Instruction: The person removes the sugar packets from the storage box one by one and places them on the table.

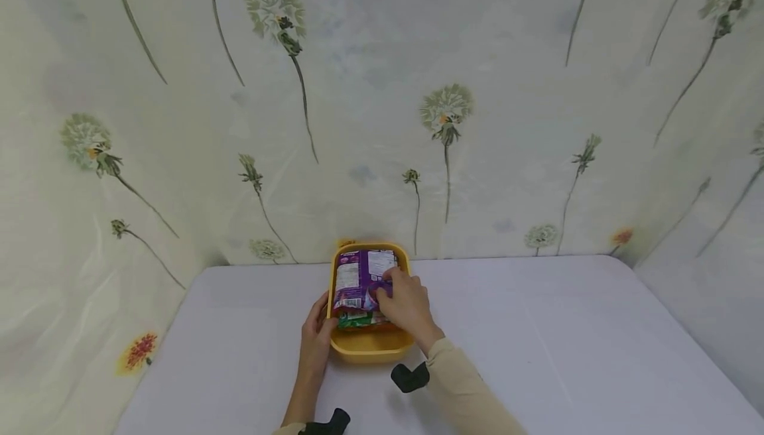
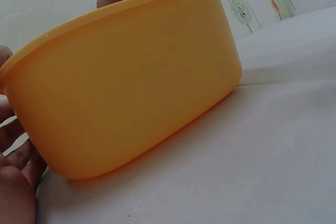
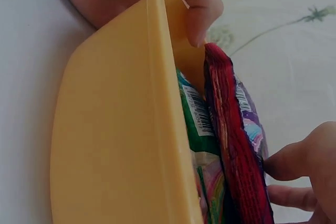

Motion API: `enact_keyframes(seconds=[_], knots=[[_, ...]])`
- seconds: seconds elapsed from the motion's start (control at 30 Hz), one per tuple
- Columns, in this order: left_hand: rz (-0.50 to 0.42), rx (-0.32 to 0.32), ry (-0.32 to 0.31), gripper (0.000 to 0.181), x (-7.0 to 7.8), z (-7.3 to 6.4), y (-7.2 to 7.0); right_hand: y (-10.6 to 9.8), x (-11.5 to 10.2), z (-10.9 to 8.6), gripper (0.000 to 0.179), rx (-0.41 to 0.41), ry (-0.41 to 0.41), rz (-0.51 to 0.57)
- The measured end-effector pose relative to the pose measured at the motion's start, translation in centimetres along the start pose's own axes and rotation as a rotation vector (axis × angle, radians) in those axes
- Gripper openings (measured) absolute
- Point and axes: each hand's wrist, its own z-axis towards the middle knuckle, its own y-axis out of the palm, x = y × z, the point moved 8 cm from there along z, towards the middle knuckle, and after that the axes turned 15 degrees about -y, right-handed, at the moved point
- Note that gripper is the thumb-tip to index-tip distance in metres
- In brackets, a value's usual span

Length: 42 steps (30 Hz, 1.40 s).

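A yellow plastic basin (image 1: 370, 357) sits on the table close to the back wall. My left hand (image 1: 316, 330) grips its left side, thumb over the rim and fingers along the outer wall. Inside, a purple snack packet (image 1: 348, 279) with white printed panels lies on top of a green packet (image 1: 353, 321). Over the basin's right side, my right hand (image 1: 408, 299) pinches the purple packet's upper face with thumb and fingers. In the right wrist view, the purple packet's red crimped edge (image 3: 231, 129) rises above the basin rim, beside the green packet with its barcode.
A white-covered table (image 1: 525, 342) extends to both sides of the basin. Behind it hangs a pale sheet (image 1: 370, 123) printed with dandelions, meeting the table's back edge. Dark wrist mounts (image 1: 410, 377) sit at both wrists, near the table's front.
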Motion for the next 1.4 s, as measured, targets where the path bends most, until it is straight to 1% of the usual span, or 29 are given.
enact_keyframes(seconds=[0.13, 0.2, 0.4, 0.57, 0.67, 0.8, 0.93, 1.07, 1.27, 1.33, 1.4], knots=[[0.000, -0.001, -0.002, 0.051, 0.0, 0.0, 0.1, 0.2, 0.2, 0.0, 0.029, 0.012, 0.001, 0.024], [0.004, 0.008, 0.009, 0.050, 0.2, 0.0, 0.0, 0.2, 0.2, 0.0, 0.029, 0.027, -0.006, 0.045], [0.017, 0.032, 0.028, 0.051, 0.9, -0.1, -0.3, 0.0, 0.1, 0.1, 0.032, 0.063, -0.030, 0.158], [0.016, 0.031, 0.021, 0.050, 0.6, 0.1, -0.2, 0.1, 0.3, -0.1, 0.040, 0.081, -0.037, 0.271], [0.011, 0.021, 0.024, 0.050, 0.4, 0.3, -0.1, 0.1, 0.5, -0.1, 0.041, 0.108, -0.039, 0.342], [0.003, 0.015, 0.021, 0.050, 0.3, 0.2, 0.0, 0.6, 1.0, -0.3, 0.043, 0.121, 0.001, 0.423], [0.005, 0.018, 0.004, 0.051, 0.1, 0.0, -0.1, 1.7, 1.6, -0.5, 0.045, 0.080, 0.096, 0.535], [-0.003, 0.006, 0.003, 0.050, 0.1, 0.0, 0.0, 2.2, 2.0, -0.6, 0.046, 0.057, 0.163, 0.615], [-0.009, -0.001, -0.001, 0.050, 0.0, 0.0, 0.1, 2.4, 2.1, -0.5, 0.045, 0.071, 0.173, 0.643], [-0.003, 0.001, 0.004, 0.050, 0.0, 0.0, 0.1, 2.5, 2.0, -0.5, 0.044, 0.086, 0.171, 0.669], [-0.006, 0.006, 0.006, 0.050, 0.0, 0.0, 0.0, 2.5, 1.9, -0.4, 0.043, 0.101, 0.165, 0.667]])
